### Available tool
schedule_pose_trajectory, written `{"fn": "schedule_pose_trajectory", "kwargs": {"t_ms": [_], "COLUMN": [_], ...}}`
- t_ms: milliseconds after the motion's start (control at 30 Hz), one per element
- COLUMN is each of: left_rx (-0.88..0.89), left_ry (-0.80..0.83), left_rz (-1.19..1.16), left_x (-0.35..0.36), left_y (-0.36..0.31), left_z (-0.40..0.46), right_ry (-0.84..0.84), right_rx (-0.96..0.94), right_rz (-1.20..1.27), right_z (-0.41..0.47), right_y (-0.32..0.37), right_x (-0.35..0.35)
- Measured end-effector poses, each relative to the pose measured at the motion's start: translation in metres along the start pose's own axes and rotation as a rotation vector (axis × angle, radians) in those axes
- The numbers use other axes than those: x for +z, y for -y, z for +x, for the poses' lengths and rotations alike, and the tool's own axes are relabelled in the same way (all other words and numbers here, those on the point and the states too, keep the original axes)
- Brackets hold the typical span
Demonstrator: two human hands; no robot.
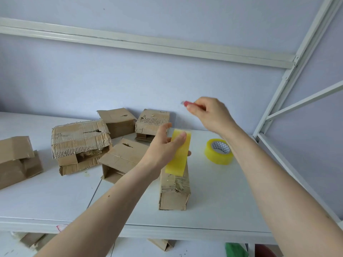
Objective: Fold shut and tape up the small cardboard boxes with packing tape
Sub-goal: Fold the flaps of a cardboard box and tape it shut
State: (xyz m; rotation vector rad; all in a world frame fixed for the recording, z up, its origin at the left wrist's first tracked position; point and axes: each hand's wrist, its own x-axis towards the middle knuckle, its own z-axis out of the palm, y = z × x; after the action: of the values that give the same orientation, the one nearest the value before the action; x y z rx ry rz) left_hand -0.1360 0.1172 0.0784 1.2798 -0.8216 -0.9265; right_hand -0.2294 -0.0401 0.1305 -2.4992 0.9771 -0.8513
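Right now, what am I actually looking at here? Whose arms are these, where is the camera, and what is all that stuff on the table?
No robot is involved: these are a person's two bare arms, filmed by one wide-angle camera worn on the head, looking forward and down.

The left hand pinches a yellowish strip of packing tape, which runs down onto the small cardboard box standing upright on the white table. The right hand is raised and grips a red cutter, blurred, so its blade is unclear.

To the right lies the roll of packing tape. Behind and to the left lie several worn cardboard boxes, the biggest being the torn box. A white metal frame rises at the right.
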Motion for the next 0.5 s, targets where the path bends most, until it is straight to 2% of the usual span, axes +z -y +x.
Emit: {"fn": "schedule_pose_trajectory", "kwargs": {"t_ms": [100, 267, 433, 500], "left_rx": [-0.13, -0.217, -0.342, -0.404], "left_ry": [0.021, 0.077, 0.08, 0.104], "left_rz": [-0.069, -0.099, -0.088, -0.132], "left_x": [0.0, -0.009, -0.012, -0.011], "left_y": [-0.008, -0.006, -0.004, -0.002], "left_z": [-0.011, -0.026, -0.042, -0.051], "right_ry": [-0.051, 0.057, 0.058, 0.115], "right_rx": [-0.03, 0.002, 0.097, 0.081], "right_rz": [-0.123, -0.293, -0.218, -0.239], "right_z": [0.013, 0.016, 0.014, 0.014], "right_y": [0.012, 0.006, -0.01, -0.011], "right_x": [-0.011, 0.002, 0.021, 0.029]}}
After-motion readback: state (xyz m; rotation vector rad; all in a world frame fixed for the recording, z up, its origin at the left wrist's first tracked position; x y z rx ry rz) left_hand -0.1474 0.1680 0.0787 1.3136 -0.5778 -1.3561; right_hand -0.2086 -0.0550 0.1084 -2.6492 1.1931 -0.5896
